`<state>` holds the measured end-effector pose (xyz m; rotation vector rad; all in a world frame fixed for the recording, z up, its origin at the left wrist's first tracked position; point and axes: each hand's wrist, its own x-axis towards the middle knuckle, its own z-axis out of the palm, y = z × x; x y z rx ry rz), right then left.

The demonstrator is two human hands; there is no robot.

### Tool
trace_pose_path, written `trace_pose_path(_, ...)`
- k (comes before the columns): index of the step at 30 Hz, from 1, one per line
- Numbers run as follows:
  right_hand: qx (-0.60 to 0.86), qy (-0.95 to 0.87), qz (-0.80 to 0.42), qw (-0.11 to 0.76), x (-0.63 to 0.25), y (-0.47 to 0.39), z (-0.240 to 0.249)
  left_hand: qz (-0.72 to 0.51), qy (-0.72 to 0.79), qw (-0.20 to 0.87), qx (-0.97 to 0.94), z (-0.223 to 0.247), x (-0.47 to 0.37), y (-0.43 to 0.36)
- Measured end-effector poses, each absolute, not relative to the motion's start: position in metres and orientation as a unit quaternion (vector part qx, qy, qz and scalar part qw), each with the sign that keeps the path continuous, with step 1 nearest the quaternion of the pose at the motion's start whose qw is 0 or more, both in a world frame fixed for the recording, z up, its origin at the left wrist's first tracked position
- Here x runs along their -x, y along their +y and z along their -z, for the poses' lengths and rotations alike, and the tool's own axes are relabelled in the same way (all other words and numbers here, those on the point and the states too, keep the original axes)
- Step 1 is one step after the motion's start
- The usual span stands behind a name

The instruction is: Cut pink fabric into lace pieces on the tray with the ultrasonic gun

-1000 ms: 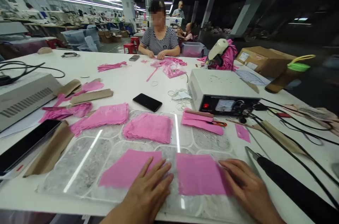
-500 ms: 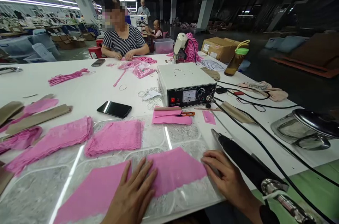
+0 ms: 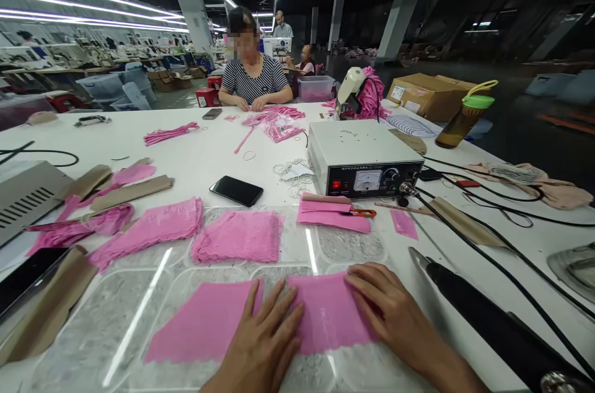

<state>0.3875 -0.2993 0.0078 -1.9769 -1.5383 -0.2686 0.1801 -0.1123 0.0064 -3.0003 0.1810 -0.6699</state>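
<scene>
Two flat pieces of pink fabric lie side by side on a clear patterned sheet (image 3: 102, 312) in front of me. My left hand (image 3: 263, 340) is spread flat, fingers apart, across the right end of the left piece (image 3: 199, 322) and the near edge of the right piece (image 3: 320, 312). On the right piece's right part rest the outstretched fingers of my right hand (image 3: 400, 312); its thumb is mostly hidden. Right of that hand lies a black pen-shaped tool (image 3: 483, 312) with a metal tip and a cable. Beyond the hands sit pink fabric stacks (image 3: 237, 236).
A control box (image 3: 362, 139) with a dial stands behind, cables running right. Orange-handled snips (image 3: 360, 212) lie on folded pink fabric (image 3: 325, 218). A phone (image 3: 237, 190), brown strips (image 3: 134, 191) and a bottle (image 3: 465, 123) are about. A co-worker (image 3: 255, 74) sits across the table.
The view has swung left, so things appear farther right. My right hand has moved inward over the right pink piece from its corner. My left hand stays flat on the fabric.
</scene>
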Motion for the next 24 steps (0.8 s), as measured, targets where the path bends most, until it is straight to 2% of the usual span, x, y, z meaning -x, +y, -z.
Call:
trace_pose_path(9, 0.714, -0.622, 0.158, 0.278, -0.395, -0.303, 0.009, 0.145, 0.016, -0.04, 0.989, -0.017, -0.176, -0.121)
trace_pose_path(16, 0.688, -0.646, 0.201, 0.263, -0.397, -0.296, 0.013, 0.157, -0.015, -0.075, 0.985, -0.014, -0.176, -0.123)
trace_pose_path(24, 0.713, -0.621, 0.155, 0.287, -0.395, -0.306, 0.008, 0.115, -0.02, -0.106, 0.987, -0.019, -0.175, -0.12)
